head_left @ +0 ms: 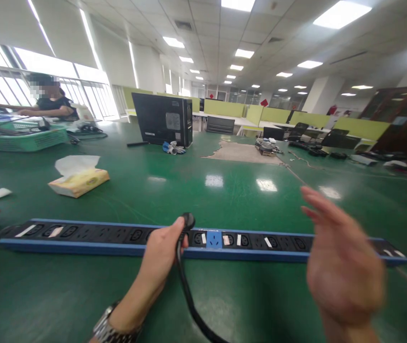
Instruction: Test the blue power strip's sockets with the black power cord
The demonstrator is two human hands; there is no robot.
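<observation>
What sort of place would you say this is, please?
Probably an open-plan office used as a workshop: green partitioned desks, ceiling light panels, and a long power strip on the green table.

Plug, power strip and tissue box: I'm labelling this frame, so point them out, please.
plug [188, 220], head view, on its black head.
power strip [92, 233], head view, on its socket face.
tissue box [82, 181], head view, on its yellow top.

The plug [188, 221] is sitting between the left hand's fingers [175, 233], over the power strip [117, 237]; the tissue box [79, 182] is lying beyond them, leftward; the right hand [342, 267] is hovering rightward.
</observation>
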